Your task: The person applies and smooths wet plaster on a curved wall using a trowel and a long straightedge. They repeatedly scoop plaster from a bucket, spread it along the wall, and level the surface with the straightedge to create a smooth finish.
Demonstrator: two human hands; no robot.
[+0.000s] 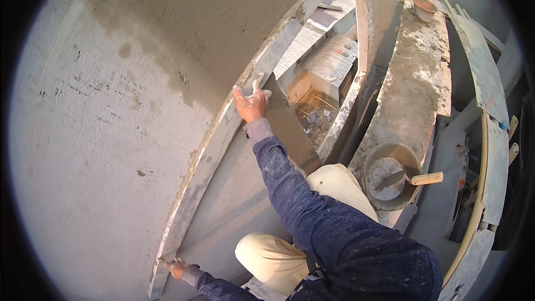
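A long, narrow, mortar-smeared board (207, 159) runs along the edge of the plastered wall (111, 150), from the lower left up to the top middle. My right hand (252, 103), whitened with plaster, grips it about halfway up, with fingers over its edge. Lower down, near its bottom end, my left hand (177, 267) is closed on the same board, its fingers partly hidden. Wet, darker plaster (206, 28) covers the upper part of the wall. Both my sleeves are dark blue and dusty.
At my right lies a mortar-crusted plank (409, 95). On it stand a round bucket (413, 159) with a wooden-handled trowel (426, 178) and, farther off, a small bowl (424, 9). Bamboo poles (476, 189) and sheets border the right side. Below is a debris-filled opening (320, 117).
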